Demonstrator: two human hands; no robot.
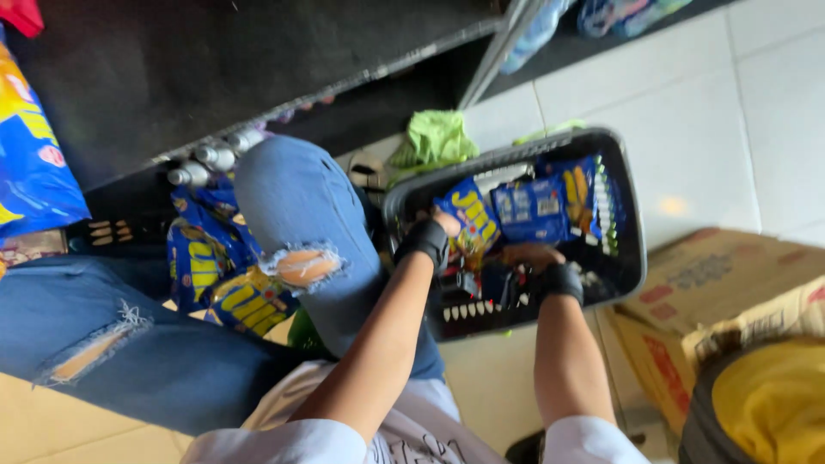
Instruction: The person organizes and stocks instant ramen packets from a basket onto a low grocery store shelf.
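Note:
Both my hands reach into a black plastic basket [632,215] on the tiled floor. My left hand [445,225] wears a black wrist band and grips a blue and yellow snack packet [474,219] at the basket's near left side. My right hand [531,256], also with a black wrist band, lies low among the packets in the basket's middle; its fingers are partly hidden, so what it grips cannot be told. More blue snack packets [534,209] fill the basket's far side.
My knees in torn blue jeans [301,215] are bent left of the basket. Blue and yellow packets [210,275] lie under a dark shelf [215,69]. A cardboard box [722,292] and a dark bin with yellow contents [769,399] stand at right. A green cloth [436,137] lies behind the basket.

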